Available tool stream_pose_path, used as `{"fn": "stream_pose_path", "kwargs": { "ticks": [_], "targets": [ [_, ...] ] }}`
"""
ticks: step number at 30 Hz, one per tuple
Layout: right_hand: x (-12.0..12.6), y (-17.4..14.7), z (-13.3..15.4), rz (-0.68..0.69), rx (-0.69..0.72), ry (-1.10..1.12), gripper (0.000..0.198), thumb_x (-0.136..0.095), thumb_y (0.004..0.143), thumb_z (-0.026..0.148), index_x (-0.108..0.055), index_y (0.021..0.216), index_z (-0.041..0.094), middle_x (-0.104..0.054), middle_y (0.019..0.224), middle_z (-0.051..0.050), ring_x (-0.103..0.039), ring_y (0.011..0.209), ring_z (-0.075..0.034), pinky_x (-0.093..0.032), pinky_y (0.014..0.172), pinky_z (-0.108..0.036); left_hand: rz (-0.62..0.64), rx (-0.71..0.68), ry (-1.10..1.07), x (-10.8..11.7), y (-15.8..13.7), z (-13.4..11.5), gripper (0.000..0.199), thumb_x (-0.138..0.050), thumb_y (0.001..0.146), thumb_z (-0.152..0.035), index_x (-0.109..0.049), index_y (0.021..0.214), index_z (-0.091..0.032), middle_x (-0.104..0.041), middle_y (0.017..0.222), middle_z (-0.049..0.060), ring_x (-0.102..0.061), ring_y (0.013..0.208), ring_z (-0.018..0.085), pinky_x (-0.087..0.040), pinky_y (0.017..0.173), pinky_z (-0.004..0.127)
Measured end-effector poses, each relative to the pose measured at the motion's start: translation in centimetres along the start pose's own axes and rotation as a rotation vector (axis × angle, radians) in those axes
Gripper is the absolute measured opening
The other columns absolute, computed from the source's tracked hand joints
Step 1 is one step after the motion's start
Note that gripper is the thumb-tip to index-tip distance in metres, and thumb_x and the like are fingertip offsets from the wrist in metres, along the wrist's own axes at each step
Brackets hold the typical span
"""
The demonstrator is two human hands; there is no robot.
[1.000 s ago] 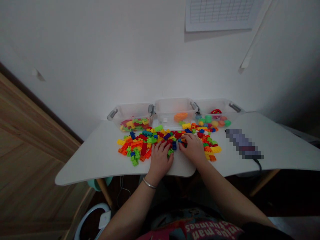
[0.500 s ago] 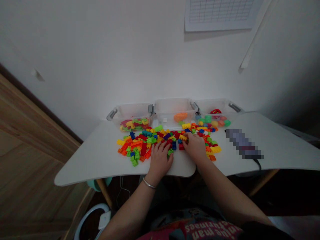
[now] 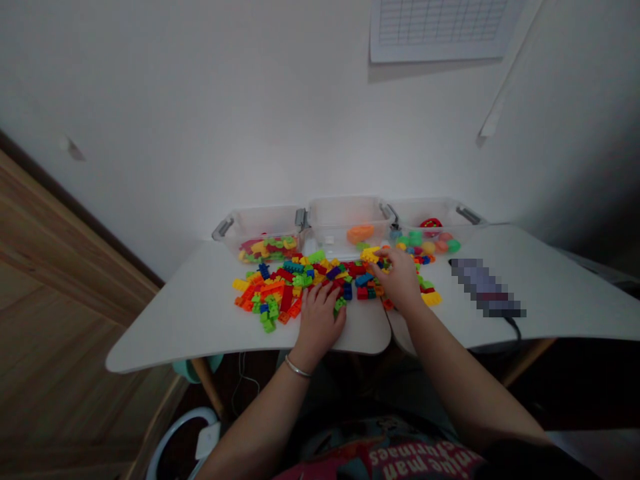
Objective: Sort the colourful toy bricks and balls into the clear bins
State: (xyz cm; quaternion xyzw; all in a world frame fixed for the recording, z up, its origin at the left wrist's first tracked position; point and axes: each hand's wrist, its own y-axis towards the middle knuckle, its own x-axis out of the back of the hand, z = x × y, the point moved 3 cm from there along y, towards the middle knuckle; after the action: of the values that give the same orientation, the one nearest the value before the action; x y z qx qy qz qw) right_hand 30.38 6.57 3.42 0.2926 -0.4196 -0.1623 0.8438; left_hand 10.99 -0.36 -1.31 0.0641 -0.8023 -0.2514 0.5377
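Observation:
A heap of small plastic building bricks [image 3: 300,283] in red, yellow, green, orange and blue lies spread across the white table [image 3: 190,320]. My left hand [image 3: 320,317] rests palm down at the heap's near edge, fingertips on red and green bricks. My right hand [image 3: 400,280] reaches further back over the right part of the heap, fingers bent on a yellow brick [image 3: 371,254] near the bins. Whether it grips that brick is unclear.
Three clear plastic bins stand along the wall: the left bin [image 3: 260,230] holds mixed bricks, the middle bin [image 3: 345,220] an orange piece, the right bin [image 3: 435,217] round coloured pieces. A blurred dark object [image 3: 487,287] with a cable lies at the right. A paper sheet [image 3: 440,27] hangs on the wall.
My right hand has moved away from me and to the right, from the heap's middle toward the bins. A few bricks near it have shifted. My left hand has stayed put.

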Motion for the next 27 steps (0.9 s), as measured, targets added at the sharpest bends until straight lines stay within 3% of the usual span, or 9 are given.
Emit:
{"fn": "stream_pose_path", "kwargs": {
  "ticks": [4, 7, 12, 19, 27],
  "targets": [
    [1.0, 3.6, -0.4, -0.086, -0.046, 0.137, 0.026, -0.057, 0.084, 0.038, -0.065, 0.100, 0.018, -0.069, 0.099, -0.011, -0.060, 0.083, -0.023, -0.048, 0.081, -0.039, -0.005, -0.006, 0.004, -0.1, 0.0, 0.0, 0.038, -0.056, 0.088, -0.029, -0.061, 0.125, -0.021, -0.059, 0.135, 0.008, -0.046, 0.130, 0.029, -0.028, 0.116, 0.058],
    [1.3, 6.6, -0.6, -0.135, -0.070, 0.158, 0.029, -0.057, 0.084, 0.039, -0.065, 0.101, 0.017, -0.068, 0.098, -0.011, -0.060, 0.087, -0.023, -0.047, 0.082, -0.038, -0.007, -0.003, 0.000, -0.1, 0.0, 0.1, 0.038, -0.056, 0.087, -0.029, -0.061, 0.125, -0.022, -0.059, 0.135, 0.008, -0.046, 0.130, 0.029, -0.028, 0.115, 0.058],
    [-0.1, 10.1, -0.2, -0.108, -0.091, 0.146, 0.029, -0.058, 0.084, 0.036, -0.066, 0.102, 0.015, -0.069, 0.100, -0.011, -0.061, 0.091, -0.023, -0.046, 0.085, -0.036, -0.006, -0.001, -0.002, -0.1, 0.0, 0.0, 0.039, -0.057, 0.086, -0.028, -0.062, 0.125, -0.020, -0.061, 0.134, 0.009, -0.047, 0.129, 0.030, -0.029, 0.115, 0.059],
    [-2.1, 10.7, 0.1, -0.015, -0.207, 0.001, 0.027, -0.061, 0.081, 0.035, -0.070, 0.103, 0.021, -0.072, 0.099, -0.007, -0.061, 0.094, -0.025, -0.046, 0.087, -0.039, -0.020, -0.008, -0.001, 0.2, 0.0, -0.1, 0.038, -0.057, 0.087, -0.027, -0.062, 0.124, -0.021, -0.060, 0.134, 0.010, -0.048, 0.129, 0.030, -0.030, 0.114, 0.059],
    [-2.7, 9.9, 0.1, 0.021, -0.151, -0.112, 0.030, -0.053, 0.087, 0.038, -0.074, 0.094, 0.019, -0.071, 0.095, -0.013, -0.057, 0.104, -0.032, -0.044, 0.091, -0.048, -0.001, 0.004, -0.003, 0.1, -0.1, 0.0, 0.039, -0.057, 0.087, -0.028, -0.062, 0.125, -0.020, -0.059, 0.135, 0.009, -0.047, 0.130, 0.031, -0.030, 0.115, 0.058]
  ]
}}
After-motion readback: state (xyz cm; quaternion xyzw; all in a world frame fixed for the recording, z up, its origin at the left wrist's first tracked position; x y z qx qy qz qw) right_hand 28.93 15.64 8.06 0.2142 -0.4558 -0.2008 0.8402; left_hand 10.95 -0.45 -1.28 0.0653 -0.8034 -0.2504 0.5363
